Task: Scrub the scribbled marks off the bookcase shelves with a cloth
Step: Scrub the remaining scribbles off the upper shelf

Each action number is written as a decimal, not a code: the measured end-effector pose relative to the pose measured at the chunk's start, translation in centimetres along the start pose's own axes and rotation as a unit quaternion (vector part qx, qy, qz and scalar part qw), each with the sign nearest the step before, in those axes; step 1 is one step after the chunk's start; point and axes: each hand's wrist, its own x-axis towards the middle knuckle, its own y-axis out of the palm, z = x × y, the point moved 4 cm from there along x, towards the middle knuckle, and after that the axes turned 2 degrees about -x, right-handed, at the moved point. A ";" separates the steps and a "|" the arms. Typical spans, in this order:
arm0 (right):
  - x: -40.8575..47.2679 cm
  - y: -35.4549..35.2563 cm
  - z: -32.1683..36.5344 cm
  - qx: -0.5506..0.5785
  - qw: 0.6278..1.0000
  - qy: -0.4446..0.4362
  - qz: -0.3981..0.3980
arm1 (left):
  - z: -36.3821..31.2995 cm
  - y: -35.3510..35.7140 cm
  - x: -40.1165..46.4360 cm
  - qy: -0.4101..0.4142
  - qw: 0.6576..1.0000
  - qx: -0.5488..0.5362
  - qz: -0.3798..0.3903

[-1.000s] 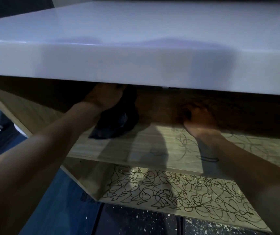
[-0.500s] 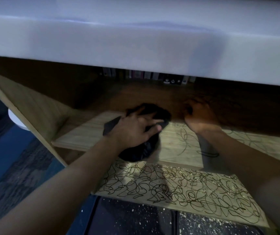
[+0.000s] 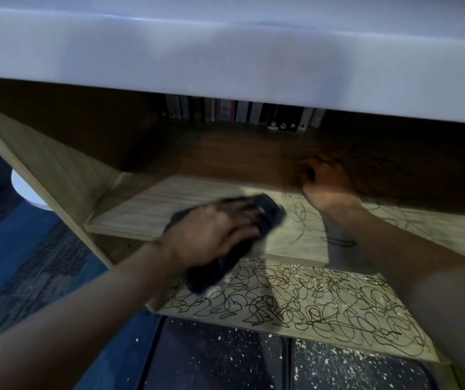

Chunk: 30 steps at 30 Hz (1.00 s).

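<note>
Head view: a dark cloth [image 3: 225, 243] is being pressed against the front part of the middle shelf [image 3: 146, 212], with its lower end hanging past the shelf's front edge over the bottom shelf [image 3: 296, 305]. The cloth is judged to be soft, light and limp, so it is best taken bunched under the palm rather than by a corner, with downward pressure supplying the scrubbing force. It is being held by the left hand [image 3: 211, 237], whose fingers are spread over the top of the bundle and curled onto it; cloth is showing beyond the fingertips and below the wrist side, so the grip sits near the cloth's middle. Motion blur is obscuring the exact finger positions.

Scribbled marks [image 3: 301, 220] are lying just to the right of the cloth on the middle shelf, while the area to its left is appearing free of marks. The right hand [image 3: 327, 184] is being rested further back on the same shelf, in shadow; its fingers are appearing curled, and whether anything is being held cannot be told. Dense scribbles are covering the bottom shelf. Book spines [image 3: 242, 114] are being shown at the rear, beneath the white top [image 3: 225, 52].
</note>
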 end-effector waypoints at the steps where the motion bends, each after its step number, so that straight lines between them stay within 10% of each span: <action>1: 0.0 0.0 -0.1 -0.003 1.000 0.001 -0.002 | 1.0 -0.8 0.8 -0.049 0.999 0.000 -0.016; 3: -0.1 0.1 -0.1 -0.005 1.000 0.001 0.002 | 0.2 -0.5 1.2 -0.098 0.994 0.000 -0.037; 8: -0.1 0.0 -0.1 0.002 1.000 0.006 0.012 | -4.1 1.5 -1.5 0.073 0.997 -0.002 0.013; 12: -0.1 -0.1 0.1 0.001 1.000 0.009 -0.003 | -0.7 0.2 1.4 -0.091 0.995 -0.008 -0.035; 17: -0.2 -0.1 0.1 0.018 1.000 0.005 0.013 | -6.2 2.7 -0.1 0.065 0.998 0.013 0.000; 22: -0.1 -0.1 0.0 0.017 1.000 -0.003 0.003 | 0.0 0.2 2.7 -0.126 0.991 0.038 -0.039; 30: 0.1 -0.2 -0.2 0.020 1.000 0.002 -0.004 | -1.0 -3.2 -0.8 -0.060 0.990 -0.101 -0.080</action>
